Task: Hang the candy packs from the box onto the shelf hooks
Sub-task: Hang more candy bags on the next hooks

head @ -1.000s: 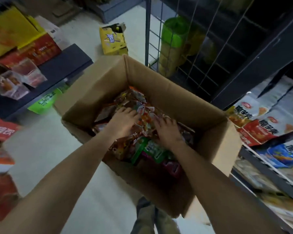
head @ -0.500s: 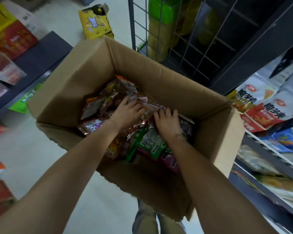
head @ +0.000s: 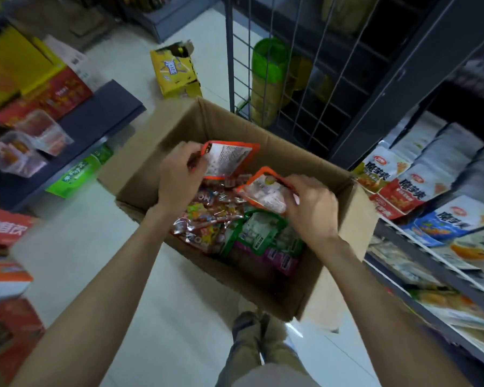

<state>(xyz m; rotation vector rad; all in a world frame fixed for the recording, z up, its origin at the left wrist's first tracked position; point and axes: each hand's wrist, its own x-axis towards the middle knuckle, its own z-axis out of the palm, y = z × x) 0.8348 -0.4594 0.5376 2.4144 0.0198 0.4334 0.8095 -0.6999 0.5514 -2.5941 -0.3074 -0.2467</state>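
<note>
An open cardboard box (head: 266,141) sits on the floor, holding several candy packs (head: 207,219) in orange, green and purple. My left hand (head: 179,177) grips an orange-edged pack (head: 229,159), lifted above the pile with its printed back showing. My right hand (head: 310,208) grips another orange-edged pack (head: 266,191) with pale candies, also raised above the pile. A green pack (head: 254,233) lies below my right hand. Behind the box stands a wire grid panel (head: 291,65); no hooks are clearly visible on it.
Shelves with snack bags (head: 419,185) run along the right. A dark low shelf (head: 95,121) with red and yellow boxes stands at the left. A torn yellow carton (head: 175,71) lies on the floor beyond the box. My legs (head: 257,347) are just in front of the box.
Both hands were pressed down among the packs; now each has lifted an orange-edged pack up out of the pile. The view has tilted and shifted a little.
</note>
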